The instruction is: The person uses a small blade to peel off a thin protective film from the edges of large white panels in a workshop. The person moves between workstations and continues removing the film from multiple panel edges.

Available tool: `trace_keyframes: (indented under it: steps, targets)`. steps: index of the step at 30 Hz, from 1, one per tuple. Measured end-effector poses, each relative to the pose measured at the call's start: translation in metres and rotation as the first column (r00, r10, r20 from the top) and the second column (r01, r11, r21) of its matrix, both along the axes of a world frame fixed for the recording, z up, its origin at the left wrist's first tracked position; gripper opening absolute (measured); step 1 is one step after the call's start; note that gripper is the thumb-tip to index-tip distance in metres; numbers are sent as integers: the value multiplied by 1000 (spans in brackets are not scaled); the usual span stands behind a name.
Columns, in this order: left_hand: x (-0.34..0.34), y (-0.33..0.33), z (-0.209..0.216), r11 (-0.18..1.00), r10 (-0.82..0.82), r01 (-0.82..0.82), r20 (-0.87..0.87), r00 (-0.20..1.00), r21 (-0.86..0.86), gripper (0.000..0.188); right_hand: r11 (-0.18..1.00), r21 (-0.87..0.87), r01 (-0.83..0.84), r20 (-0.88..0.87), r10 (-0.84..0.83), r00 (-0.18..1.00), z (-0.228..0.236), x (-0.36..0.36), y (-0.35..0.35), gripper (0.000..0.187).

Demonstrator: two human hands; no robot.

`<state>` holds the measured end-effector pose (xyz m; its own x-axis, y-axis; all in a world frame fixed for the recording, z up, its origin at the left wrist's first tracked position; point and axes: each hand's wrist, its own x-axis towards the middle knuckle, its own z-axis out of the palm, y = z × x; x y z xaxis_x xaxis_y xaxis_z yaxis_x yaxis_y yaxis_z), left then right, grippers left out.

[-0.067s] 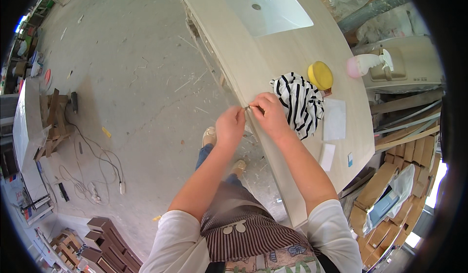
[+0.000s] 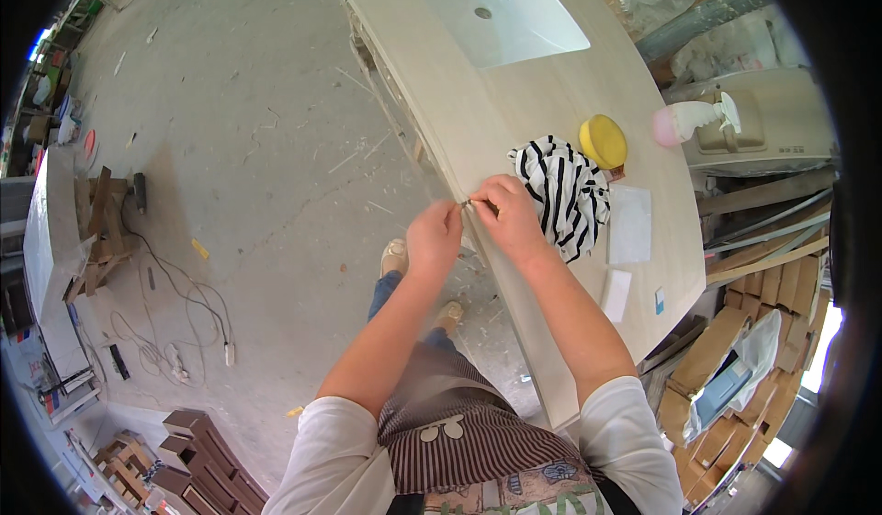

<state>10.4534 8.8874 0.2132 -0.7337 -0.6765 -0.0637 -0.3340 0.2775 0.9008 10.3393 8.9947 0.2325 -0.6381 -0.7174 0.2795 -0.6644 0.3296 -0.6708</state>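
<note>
1. Setting: a workshop with a dusty concrete floor [image 2: 239, 147]. At far left stand stacked wood offcuts [image 2: 96, 230], with loose cables [image 2: 175, 322] trailing below them.
2. The left hand [image 2: 434, 237] is at the front edge of the pale stone counter [image 2: 551, 83]. Its fingers are clenched in a pinch, thumb against fingertips, on a small thin strip [image 2: 469, 203] at that edge.
3. The strip lies right at the counter's front rim, between the two hands. It is too small for its kind or material to be told.
4. The right hand [image 2: 507, 214] meets the left at the same point. Its fingers are likewise closed in a pinch on the strip's other end, with the wrist resting over the counter top.
5. Change: against the view a moment earlier, both hands hold the same place and the same pinch. No shift is visible, so the fine work at the rim appears to be mid-step rather than finished.
6. Just right of the right hand, and touching it, lies a crumpled black-and-white striped cloth [image 2: 562, 193].
7. Beside the cloth's upper edge stands a round yellow pad [image 2: 603, 140]. Below it lie two white sheets [image 2: 629, 224], flat on the counter.
8. An inset white basin [image 2: 496, 10] occupies the counter's far end.
9. Far right, off the counter, a pink spray bottle [image 2: 684, 122] rests on a second slab, with cardboard boxes [image 2: 735, 331] below.
</note>
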Motion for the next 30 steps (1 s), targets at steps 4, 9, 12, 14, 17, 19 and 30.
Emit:
trace_keyframes:
  steps: [4,9,12,14,17,19,30]
  targets:
    - [4,6,0,1000,-3,3,16,1000,19,14,1000,19,-16,-9,16,1000,-1,2,7,8]
    - [9,13,0,999,-14,13,19,1000,34,14,999,42,-5,13,5,1000,0,9,15,8]
    - [13,17,0,999,-31,29,60,998,27,15,999,47,-7,31,5,999,1,12,21,8]
    - [16,20,1,998,-46,43,69,997,39,15,999,53,-11,58,8,998,0,14,26,8]
    - [20,25,0,997,-64,61,72,995,37,15,998,65,-17,3,17,1000,-1,18,34,10]
    - [23,29,-2,997,-68,66,64,996,35,15,998,59,-11,7,11,1000,0,22,37,10]
    - [38,51,7,992,-116,112,79,990,52,14,997,78,6,28,-8,1000,1,39,64,11]
